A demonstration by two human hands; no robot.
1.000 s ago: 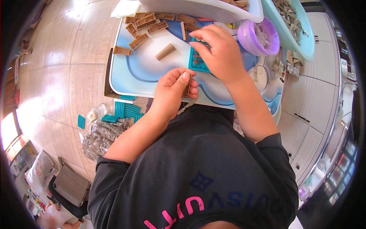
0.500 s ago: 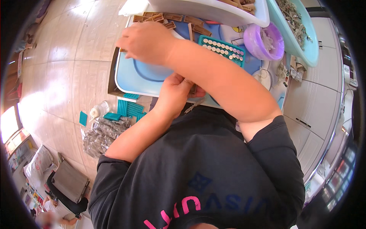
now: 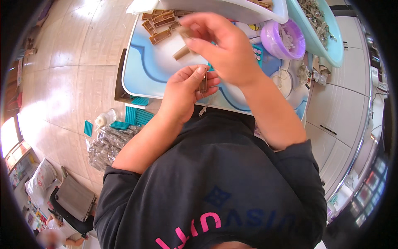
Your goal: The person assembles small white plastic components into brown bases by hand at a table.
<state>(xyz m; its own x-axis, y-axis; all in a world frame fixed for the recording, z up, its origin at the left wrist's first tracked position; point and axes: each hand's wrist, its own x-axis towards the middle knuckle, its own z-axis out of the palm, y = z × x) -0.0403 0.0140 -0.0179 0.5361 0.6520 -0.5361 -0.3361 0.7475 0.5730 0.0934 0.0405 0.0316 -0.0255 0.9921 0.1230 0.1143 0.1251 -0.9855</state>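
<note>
My left hand [image 3: 182,89], low over the front edge of the blue and white tabletop [image 3: 139,81], grips a narrow brown plastic piece [image 3: 203,84] between thumb and fingers. Above and to its right, my right hand [image 3: 226,47] is blurred by motion. Its thumb and fingertips close round another brown piece [image 3: 186,32], smeared in the picture. One more brown piece lies on the tabletop just below those fingertips. A teal tray [image 3: 258,54] of small white round parts is mostly hidden behind my right hand.
Several hollow brown pieces [image 3: 161,36] lie at the far left of the tabletop. Behind stand a white bin [image 3: 232,12], a purple bowl [image 3: 269,43] and a light teal tub [image 3: 327,54]. On the floor are teal racks [image 3: 144,117], a clear bottle [image 3: 108,118] and plastic bags [image 3: 108,145].
My right hand has swung from the left side of the tabletop back to the right, uncovering the brown pieces. My left hand stays near the front edge, its brown piece now plainly visible.
</note>
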